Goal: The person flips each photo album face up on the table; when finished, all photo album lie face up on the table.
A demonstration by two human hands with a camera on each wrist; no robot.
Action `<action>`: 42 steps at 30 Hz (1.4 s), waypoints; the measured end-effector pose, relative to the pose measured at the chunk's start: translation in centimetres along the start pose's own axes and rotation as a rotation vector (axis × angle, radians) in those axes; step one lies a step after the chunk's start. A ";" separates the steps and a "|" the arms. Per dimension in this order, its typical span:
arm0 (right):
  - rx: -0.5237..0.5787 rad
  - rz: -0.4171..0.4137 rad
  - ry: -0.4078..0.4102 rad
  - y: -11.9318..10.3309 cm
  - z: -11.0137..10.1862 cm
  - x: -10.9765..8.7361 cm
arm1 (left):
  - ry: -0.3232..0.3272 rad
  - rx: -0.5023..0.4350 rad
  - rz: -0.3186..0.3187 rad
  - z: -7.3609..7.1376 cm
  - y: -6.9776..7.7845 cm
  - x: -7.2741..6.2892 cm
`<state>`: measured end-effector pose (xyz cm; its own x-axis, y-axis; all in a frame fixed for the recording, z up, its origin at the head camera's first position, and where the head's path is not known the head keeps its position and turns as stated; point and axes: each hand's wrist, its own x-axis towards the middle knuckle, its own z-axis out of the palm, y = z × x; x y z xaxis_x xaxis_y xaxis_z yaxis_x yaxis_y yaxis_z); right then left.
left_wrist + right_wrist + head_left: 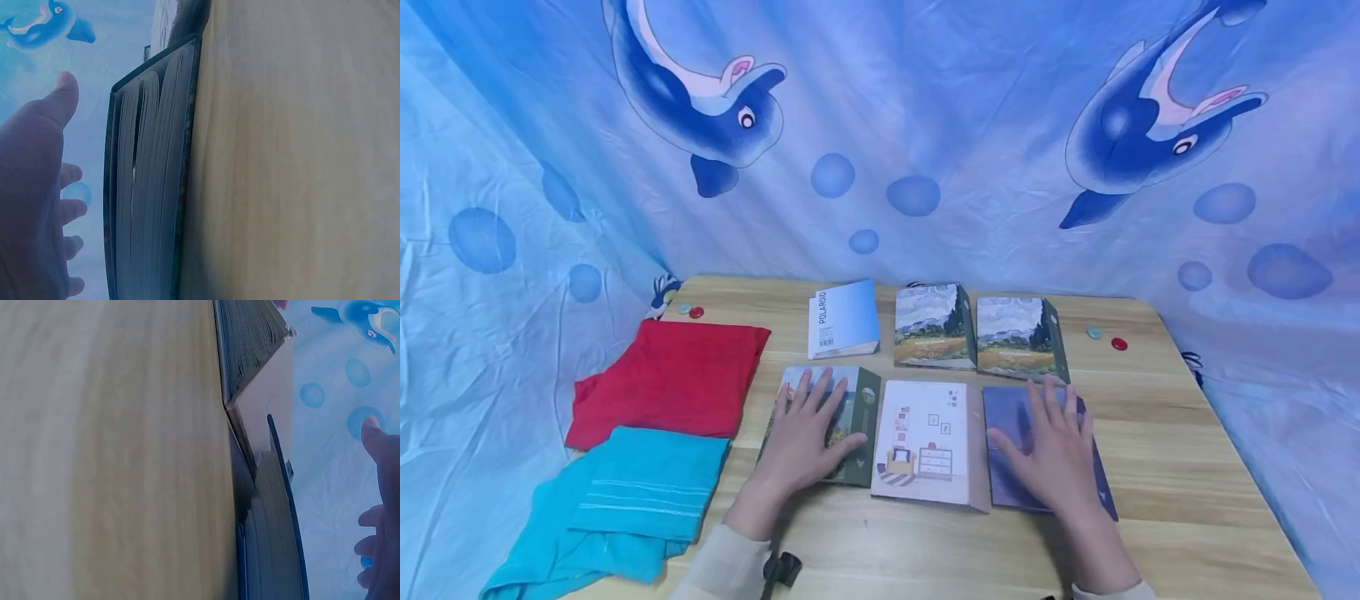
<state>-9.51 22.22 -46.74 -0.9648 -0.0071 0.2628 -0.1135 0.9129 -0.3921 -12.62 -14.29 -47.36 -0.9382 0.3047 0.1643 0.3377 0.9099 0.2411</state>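
Note:
Six books or albums lie on the wooden table in two rows. In the front row are a green-spined one with a landscape cover [862, 417], a white one with a drawn room [922, 442] and a dark blue one [1011, 479]. My left hand [808, 433], fingers spread, is over the green-spined book; the left wrist view shows a gap between hand and cover. Above the blue book is my right hand [1056, 450], likewise spread and apart from it. Behind stand a light blue POLAROID book [850, 317] and two with matching field paintings, one left [928, 321], one right [1015, 333].
Folded red cloth [677, 383] and turquoise cloth [640, 492] lie at the table's left. Small red and pale green discs sit near both back corners, such as a red disc [1119, 343] at right. A blue dolphin-print curtain [970, 108] hangs behind.

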 end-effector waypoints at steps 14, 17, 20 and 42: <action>0.008 0.028 -0.016 0.0 -0.1 0.2 | 0.018 0.004 -0.005 0.2 0.1 0.1; 0.012 0.026 -0.016 0.1 -0.1 0.1 | 0.022 0.008 -0.003 0.2 0.2 0.1; 0.013 0.021 -0.018 0.1 -0.1 0.2 | 0.033 -0.008 -0.009 0.2 0.2 0.3; 0.451 0.036 -0.062 -3.4 0.4 6.4 | 0.163 -0.198 0.036 -2.2 -1.5 6.7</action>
<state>-15.43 18.95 -44.09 -0.9810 -0.0156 0.1935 -0.1579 0.6439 -0.7486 -19.30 -14.26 -44.48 -0.9062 0.2715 0.3241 0.3937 0.8216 0.4123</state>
